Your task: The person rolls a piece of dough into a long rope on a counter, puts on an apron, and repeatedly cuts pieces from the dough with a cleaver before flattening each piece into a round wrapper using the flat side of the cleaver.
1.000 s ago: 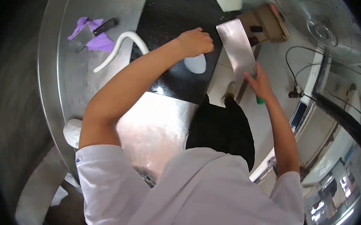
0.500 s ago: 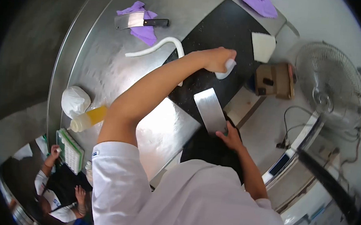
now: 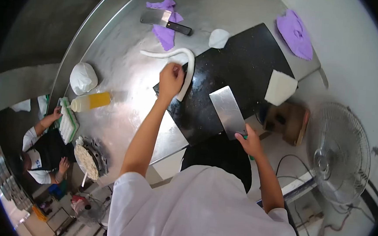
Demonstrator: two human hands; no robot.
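Note:
My right hand (image 3: pixel 249 143) grips the handle of a broad cleaver (image 3: pixel 227 111), its blade over the near side of the black board (image 3: pixel 241 64). A long white rope of dough (image 3: pixel 189 69) bends in a hook from the metal table onto the board's left edge. Right beside it is my left hand (image 3: pixel 171 82), with curled fingers. Whether they touch the dough or hold anything is hidden. A small rounded white thing (image 3: pixel 219 38) lies at the board's far left edge.
A second cleaver (image 3: pixel 161 18) rests on a purple cloth (image 3: pixel 164 36). To the left are a white bag (image 3: pixel 83 78), a bottle of yellow liquid (image 3: pixel 91 101) and a co-worker (image 3: pixel 49 147). On the right are a white slab (image 3: pixel 281 87), cardboard box (image 3: pixel 287 122) and fan (image 3: pixel 337 154).
My left hand has let go of the small white thing, now at the board's far edge, and moved left to the dough rope. My right hand still holds the cleaver. The view has shifted.

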